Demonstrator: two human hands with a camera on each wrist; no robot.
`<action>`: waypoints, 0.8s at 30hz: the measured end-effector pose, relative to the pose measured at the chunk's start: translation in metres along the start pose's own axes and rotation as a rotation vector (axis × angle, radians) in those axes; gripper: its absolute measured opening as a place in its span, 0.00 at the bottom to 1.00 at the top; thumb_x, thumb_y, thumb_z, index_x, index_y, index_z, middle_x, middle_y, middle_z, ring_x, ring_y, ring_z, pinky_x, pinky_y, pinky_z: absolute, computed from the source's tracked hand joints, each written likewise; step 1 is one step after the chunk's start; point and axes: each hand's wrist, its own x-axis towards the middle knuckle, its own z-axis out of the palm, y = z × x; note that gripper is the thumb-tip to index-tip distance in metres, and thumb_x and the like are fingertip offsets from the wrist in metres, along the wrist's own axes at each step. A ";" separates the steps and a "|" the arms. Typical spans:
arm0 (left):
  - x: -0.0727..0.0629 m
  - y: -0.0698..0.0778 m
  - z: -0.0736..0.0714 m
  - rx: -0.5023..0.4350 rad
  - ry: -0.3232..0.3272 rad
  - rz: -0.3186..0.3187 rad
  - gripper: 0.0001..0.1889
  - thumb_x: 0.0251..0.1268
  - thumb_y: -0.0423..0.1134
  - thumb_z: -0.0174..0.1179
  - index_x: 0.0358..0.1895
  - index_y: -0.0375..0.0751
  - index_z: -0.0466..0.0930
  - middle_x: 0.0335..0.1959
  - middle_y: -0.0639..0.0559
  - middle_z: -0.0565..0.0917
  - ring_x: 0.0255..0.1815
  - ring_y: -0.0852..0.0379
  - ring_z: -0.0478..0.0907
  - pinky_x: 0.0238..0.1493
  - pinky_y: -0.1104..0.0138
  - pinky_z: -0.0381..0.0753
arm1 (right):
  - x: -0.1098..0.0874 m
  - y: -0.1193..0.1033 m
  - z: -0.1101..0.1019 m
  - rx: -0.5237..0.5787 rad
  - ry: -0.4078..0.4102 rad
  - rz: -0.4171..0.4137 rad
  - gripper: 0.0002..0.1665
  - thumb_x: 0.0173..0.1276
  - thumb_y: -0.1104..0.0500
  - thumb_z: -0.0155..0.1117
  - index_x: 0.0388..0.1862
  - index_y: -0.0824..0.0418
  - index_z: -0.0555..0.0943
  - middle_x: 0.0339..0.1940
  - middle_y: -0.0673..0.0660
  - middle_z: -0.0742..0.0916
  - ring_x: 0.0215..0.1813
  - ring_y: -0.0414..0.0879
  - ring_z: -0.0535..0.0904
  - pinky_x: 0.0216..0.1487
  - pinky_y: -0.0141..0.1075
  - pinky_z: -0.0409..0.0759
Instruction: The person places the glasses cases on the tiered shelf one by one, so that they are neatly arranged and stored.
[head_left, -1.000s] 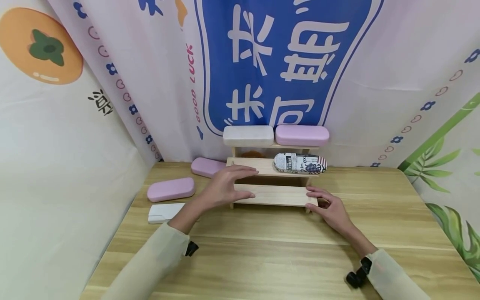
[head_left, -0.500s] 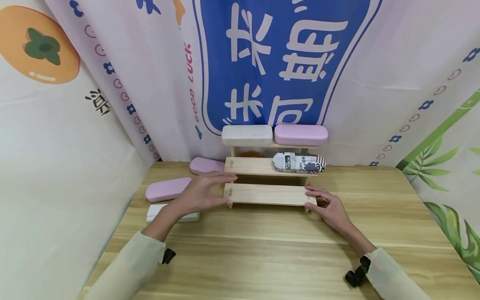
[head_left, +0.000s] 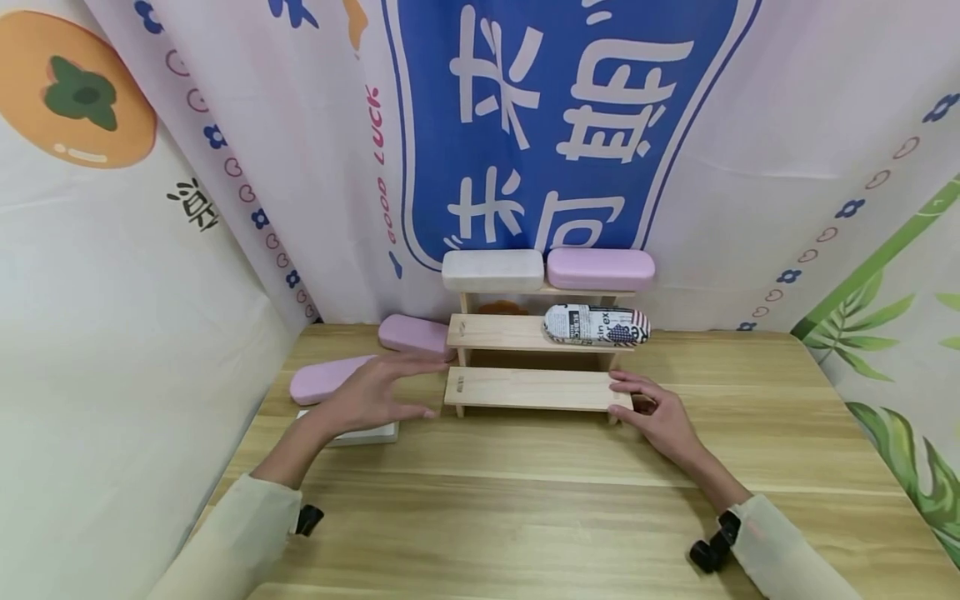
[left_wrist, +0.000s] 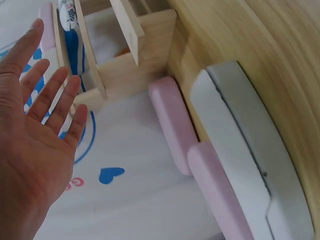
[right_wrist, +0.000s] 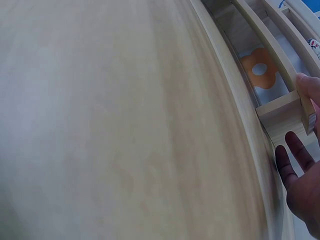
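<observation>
A three-tier wooden display rack (head_left: 528, 389) stands near the back of the table. My right hand (head_left: 663, 421) holds the right end of its lowest step, thumb at the front edge and index finger at the back edge. In the right wrist view, the thumb (right_wrist: 309, 86) lies against the step's end and other fingers are beneath. My left hand (head_left: 367, 396) hovers with straight, spread fingers left of the rack, holding nothing. Below it lies a white glasses case (left_wrist: 250, 145), partly hidden in the head view. Two pink glasses cases (head_left: 330, 379) (left_wrist: 172, 122) lie behind that one.
On the rack's top step sit a whitish glasses case (head_left: 492, 271) and a pink glasses case (head_left: 600, 268). A newspaper-print glasses case (head_left: 596, 325) lies on the middle step's right half. A printed curtain (head_left: 750, 208) hangs right behind the table (head_left: 525, 517).
My left hand has moved left, away from the rack's left end to above the cases on the table. The right hand stays at the lowest step, and the rack keeps its place.
</observation>
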 end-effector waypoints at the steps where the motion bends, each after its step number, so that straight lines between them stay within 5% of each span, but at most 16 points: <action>1: -0.001 -0.002 0.000 0.000 -0.005 -0.001 0.37 0.54 0.43 0.83 0.70 0.45 0.81 0.70 0.47 0.82 0.71 0.41 0.78 0.71 0.46 0.76 | 0.000 0.000 0.000 0.000 -0.002 -0.004 0.21 0.68 0.66 0.76 0.60 0.64 0.87 0.71 0.62 0.83 0.66 0.28 0.77 0.55 0.24 0.82; 8: -0.015 -0.016 -0.004 -0.048 -0.029 -0.084 0.37 0.57 0.45 0.82 0.72 0.51 0.80 0.71 0.48 0.81 0.73 0.45 0.76 0.69 0.44 0.78 | 0.000 0.001 -0.002 0.003 -0.003 -0.016 0.20 0.69 0.64 0.76 0.59 0.62 0.88 0.71 0.61 0.83 0.66 0.29 0.78 0.55 0.25 0.82; 13: -0.029 -0.024 -0.005 -0.112 -0.032 -0.153 0.36 0.59 0.44 0.81 0.72 0.46 0.80 0.72 0.47 0.80 0.72 0.42 0.76 0.65 0.43 0.81 | 0.000 -0.001 -0.001 0.008 0.004 -0.005 0.20 0.69 0.64 0.77 0.59 0.61 0.88 0.71 0.60 0.83 0.67 0.30 0.78 0.56 0.25 0.82; 24: -0.055 -0.044 -0.006 -0.085 0.004 -0.149 0.37 0.55 0.41 0.82 0.69 0.37 0.81 0.69 0.44 0.82 0.70 0.41 0.78 0.67 0.50 0.80 | 0.000 0.003 0.000 0.038 0.003 -0.020 0.21 0.68 0.67 0.76 0.60 0.63 0.87 0.71 0.62 0.83 0.66 0.31 0.79 0.56 0.26 0.83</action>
